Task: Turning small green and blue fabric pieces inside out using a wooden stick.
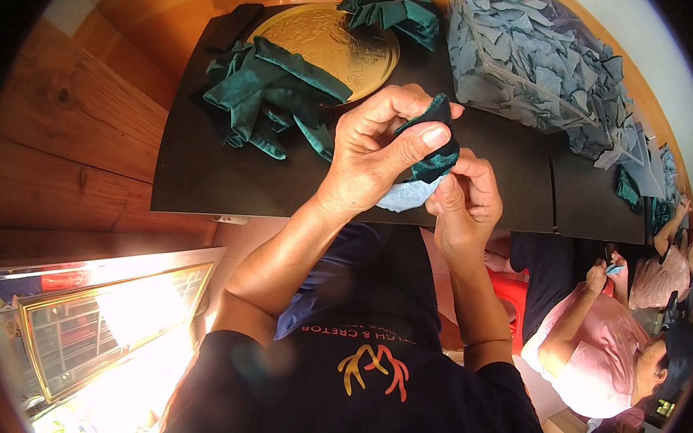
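Both my hands meet over the front part of the dark table, holding one piece of dark green velvet fabric point(432, 165) with a pale blue side point(407, 195) showing below. My left hand point(379, 143) pinches its upper part between thumb and fingers. Lower down, on the right, my right hand point(468, 194) is closed on its edge with thumb and fingertip. A pile of green velvet pieces point(270, 97) lies just left of my left hand. Whether a small tool is hidden in my fingers I cannot tell.
A round gold tray point(326, 37) lies behind the pile, with more green velvet pieces point(395, 13) beyond it. At the back right stands a clear bin point(521, 92) heaped with grey-blue scraps. Along the table to the right, a person in pink point(593, 343) handles a small blue piece.
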`<state>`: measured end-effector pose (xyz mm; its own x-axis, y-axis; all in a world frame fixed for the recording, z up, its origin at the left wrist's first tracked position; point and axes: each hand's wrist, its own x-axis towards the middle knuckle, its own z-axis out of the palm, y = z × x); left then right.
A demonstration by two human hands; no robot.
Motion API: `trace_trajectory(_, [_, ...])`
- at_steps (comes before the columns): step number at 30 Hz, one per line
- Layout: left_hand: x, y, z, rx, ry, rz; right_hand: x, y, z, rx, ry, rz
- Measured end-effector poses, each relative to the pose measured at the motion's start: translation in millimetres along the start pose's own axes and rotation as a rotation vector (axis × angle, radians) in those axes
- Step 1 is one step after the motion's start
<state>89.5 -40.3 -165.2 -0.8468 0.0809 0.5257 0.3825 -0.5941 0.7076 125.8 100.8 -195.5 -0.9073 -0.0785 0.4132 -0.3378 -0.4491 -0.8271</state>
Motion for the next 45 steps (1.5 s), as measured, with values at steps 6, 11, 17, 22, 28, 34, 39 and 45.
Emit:
trace_trajectory(6, [4.7,17.3,6.1,0.107,-0.005,0.022,5.5,3.4,-11.2,-0.239,-0.042,-0.161])
trace_trajectory(11, [8.5,24.5,3.3,0.244,-0.034,0.105,7.5,1.0,-15.9,-0.309,-0.058,-0.196])
trace_trajectory(17, [13.1,32.1,1.2,0.339,-0.129,0.135,9.8,1.1,-19.3,-0.352,-0.057,-0.268])
trace_trajectory(22, [12.3,31.9,1.1,0.193,-0.158,0.047,11.4,3.8,-23.5,-0.329,-0.075,-0.322])
trace_trajectory(28, [16.6,31.7,-3.6,0.070,-0.258,0.040,16.1,-2.8,-20.8,-0.366,-0.126,-0.403])
trace_trajectory(34, [13.8,30.2,-0.7,0.099,-0.290,0.048,9.5,-8.5,-12.1,-0.305,-0.132,-0.277])
trace_trajectory(39, [5.5,20.6,5.2,-0.031,-0.223,-0.022,-0.3,0.8,-0.2,0.012,-0.113,-0.079])
trace_trajectory(45, [9.9,23.9,4.4,0.179,-0.132,0.113,2.9,-1.8,-2.7,0.062,-0.120,0.009])
